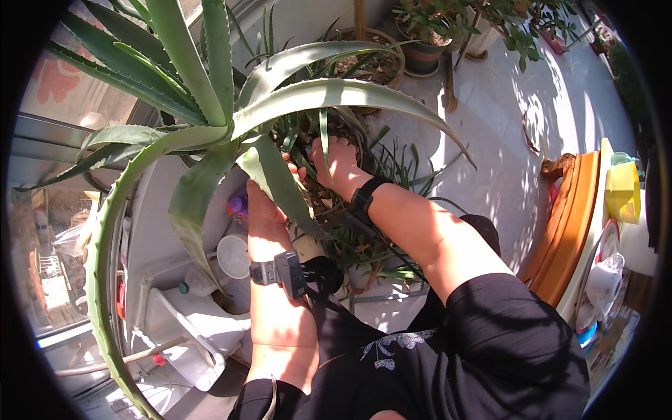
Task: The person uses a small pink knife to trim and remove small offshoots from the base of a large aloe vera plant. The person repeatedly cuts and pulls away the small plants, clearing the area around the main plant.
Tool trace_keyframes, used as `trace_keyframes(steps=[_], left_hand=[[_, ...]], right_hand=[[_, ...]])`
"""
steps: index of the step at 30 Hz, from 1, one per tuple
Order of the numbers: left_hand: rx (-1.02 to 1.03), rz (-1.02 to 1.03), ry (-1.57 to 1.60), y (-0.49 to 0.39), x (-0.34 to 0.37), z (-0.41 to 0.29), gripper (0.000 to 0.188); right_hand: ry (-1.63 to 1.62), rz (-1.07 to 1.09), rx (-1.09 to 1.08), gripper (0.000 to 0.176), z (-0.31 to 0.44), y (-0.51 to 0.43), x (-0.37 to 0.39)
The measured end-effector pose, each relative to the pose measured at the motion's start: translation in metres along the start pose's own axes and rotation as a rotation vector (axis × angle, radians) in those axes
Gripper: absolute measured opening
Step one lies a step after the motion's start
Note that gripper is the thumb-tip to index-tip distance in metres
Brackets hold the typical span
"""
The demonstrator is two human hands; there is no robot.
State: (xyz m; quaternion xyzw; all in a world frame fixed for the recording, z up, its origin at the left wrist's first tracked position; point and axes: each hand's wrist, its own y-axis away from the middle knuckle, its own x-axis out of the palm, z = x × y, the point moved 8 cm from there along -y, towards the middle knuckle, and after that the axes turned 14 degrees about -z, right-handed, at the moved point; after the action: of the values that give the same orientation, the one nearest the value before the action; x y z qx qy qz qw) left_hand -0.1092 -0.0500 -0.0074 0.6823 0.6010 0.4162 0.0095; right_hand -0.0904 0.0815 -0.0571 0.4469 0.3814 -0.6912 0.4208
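A large aloe-like plant (228, 128) with long, toothed leaves spreads over the space before me. My left hand (263, 203) reaches in under it, and one broad drooping leaf (273, 176) covers much of that hand. A few of its fingertips show beyond the leaf's edge. Opposite, my right hand (338, 160) lies knuckles up, with its fingers bent over the soil (317, 194) among smaller green leaves. A thin leaf (324, 139) hangs across it. What either hand grips is hidden. Both wrists wear dark bands, the left one with a small box (290, 274).
Potted plants (422, 55) stand at the back on the pale floor (488, 131). Narrow-leaved plants (401, 163) grow right of my hands. To the left are a white bucket (234, 256), a white plastic basin (189, 328) and a window. An orange-brown wooden piece (564, 226) edges the right side.
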Motion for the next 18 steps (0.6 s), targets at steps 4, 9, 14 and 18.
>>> trace_keyframes(steps=[4,9,14,18], left_hand=[[0.029,-0.005,-0.038,0.007,0.001,-0.003,0.035],[0.083,0.140,-0.100,0.020,0.018,-0.008,0.034],[0.026,0.193,-0.218,0.027,0.019,0.000,0.028],[0.044,0.273,-0.293,0.025,0.019,0.005,0.030]], right_hand=[[-0.217,0.075,0.124,0.027,-0.008,-0.003,0.015],[-0.380,0.197,0.205,0.035,-0.017,-0.011,0.016],[-0.280,0.332,0.274,0.035,-0.037,0.014,-0.021],[-0.207,0.357,0.212,0.034,-0.047,0.031,-0.059]])
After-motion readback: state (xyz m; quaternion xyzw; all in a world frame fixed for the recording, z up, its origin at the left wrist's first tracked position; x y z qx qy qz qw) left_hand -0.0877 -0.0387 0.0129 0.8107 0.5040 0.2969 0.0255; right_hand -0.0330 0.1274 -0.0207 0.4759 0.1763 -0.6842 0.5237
